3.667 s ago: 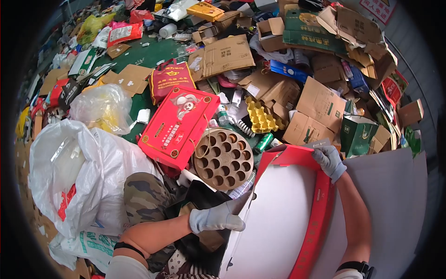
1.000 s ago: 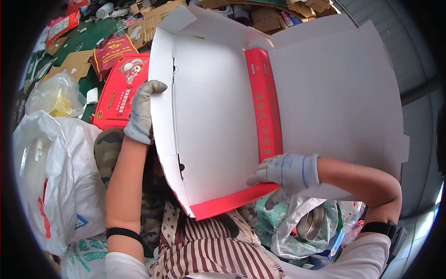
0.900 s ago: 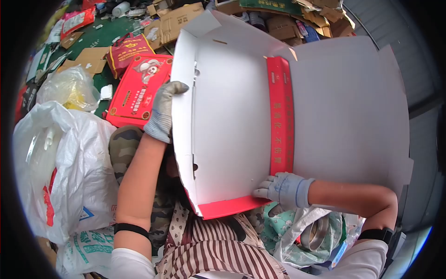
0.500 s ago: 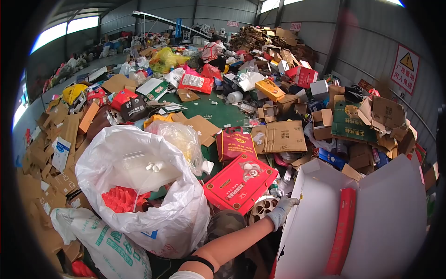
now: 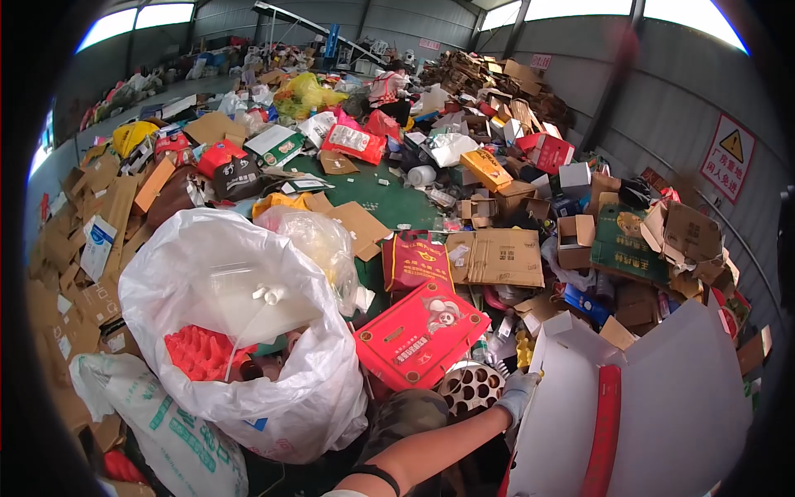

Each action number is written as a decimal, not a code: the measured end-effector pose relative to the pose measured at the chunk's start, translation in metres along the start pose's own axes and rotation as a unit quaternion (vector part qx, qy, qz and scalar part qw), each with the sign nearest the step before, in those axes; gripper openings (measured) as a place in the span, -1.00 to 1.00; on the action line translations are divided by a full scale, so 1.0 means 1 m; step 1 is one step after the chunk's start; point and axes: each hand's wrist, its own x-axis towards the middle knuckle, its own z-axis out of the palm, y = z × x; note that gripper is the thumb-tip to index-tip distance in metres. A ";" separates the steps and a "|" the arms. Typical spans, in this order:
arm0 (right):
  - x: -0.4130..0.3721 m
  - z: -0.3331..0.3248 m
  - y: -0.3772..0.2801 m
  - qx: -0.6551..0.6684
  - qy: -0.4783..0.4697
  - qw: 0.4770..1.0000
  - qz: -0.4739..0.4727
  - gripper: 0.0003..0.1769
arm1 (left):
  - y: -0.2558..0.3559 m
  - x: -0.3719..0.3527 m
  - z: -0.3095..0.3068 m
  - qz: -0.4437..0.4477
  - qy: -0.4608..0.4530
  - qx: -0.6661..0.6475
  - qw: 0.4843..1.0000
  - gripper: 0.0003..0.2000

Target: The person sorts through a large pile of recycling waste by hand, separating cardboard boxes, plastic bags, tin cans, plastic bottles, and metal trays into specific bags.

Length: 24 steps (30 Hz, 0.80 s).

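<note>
My left hand (image 5: 519,393), in a light grey work glove, is closed on the left edge of a large opened gift box (image 5: 662,398). The box shows its white inside, with a red strip (image 5: 606,422) running down the middle. Just left of the hand is a tray with round holes (image 5: 472,385). A flat red box with a panda picture (image 5: 424,331) lies beyond that tray. To the left stands a white woven sack (image 5: 323,398), its mouth spread wide, with red moulded pieces (image 5: 203,352) and clear plastic inside. My right hand does not show.
Flattened cardboard (image 5: 497,257) and a red bag (image 5: 416,261) lie ahead. A second printed sack (image 5: 161,427) slumps at the lower left. Mixed waste surrounds me. Farther back, a person in a red-and-white top (image 5: 387,87) is among the heaps. A warning sign (image 5: 729,157) hangs on the right wall.
The view has tilted and shifted slightly. My left hand keeps its grip on the gift box's edge, and both appear slightly lower. More of the holed tray shows beside the hand.
</note>
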 end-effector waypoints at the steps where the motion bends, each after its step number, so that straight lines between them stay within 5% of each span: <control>1: 0.003 0.004 -0.001 0.000 0.003 1.000 -0.003 -0.75 | 0.007 -0.005 -0.002 -0.003 -0.015 -0.005 1.000 -0.63; 6: -0.003 -0.008 0.011 -0.013 0.031 0.999 0.002 -0.78 | 0.016 0.017 -0.008 0.006 -0.053 -0.054 0.997 -0.58; 13: -0.020 -0.044 0.061 -0.063 0.148 0.985 0.053 -0.74 | -0.024 0.051 -0.031 -0.057 0.086 0.184 0.978 -0.45; 17: -0.032 -0.042 0.097 -0.104 0.227 0.967 0.055 -0.72 | -0.047 0.078 -0.034 -0.165 0.037 0.328 0.929 -0.25; 19: -0.037 -0.033 0.115 -0.135 0.274 0.951 0.048 -0.71 | -0.109 0.157 -0.054 -0.206 -0.003 0.357 0.911 -0.44; 20: -0.038 -0.025 0.123 -0.156 0.301 0.940 0.041 -0.71 | -0.108 0.156 -0.049 -0.103 -0.088 0.610 0.780 -0.44; 21: -0.039 -0.017 0.131 -0.180 0.334 0.925 0.033 -0.70 | -0.105 0.156 -0.044 0.008 -0.166 0.803 0.572 -0.44; 22: -0.039 -0.006 0.138 -0.205 0.368 0.906 0.024 -0.70 | -0.105 0.154 -0.039 0.117 -0.231 0.915 0.309 -0.44; 23: -0.039 0.005 0.145 -0.229 0.403 0.886 0.015 -0.69 | -0.126 0.178 -0.047 0.158 -0.276 0.927 0.197 -0.53; 24: -0.039 0.015 0.151 -0.249 0.437 0.864 0.010 -0.68 | -0.138 0.196 -0.050 0.163 -0.253 0.932 0.201 -0.51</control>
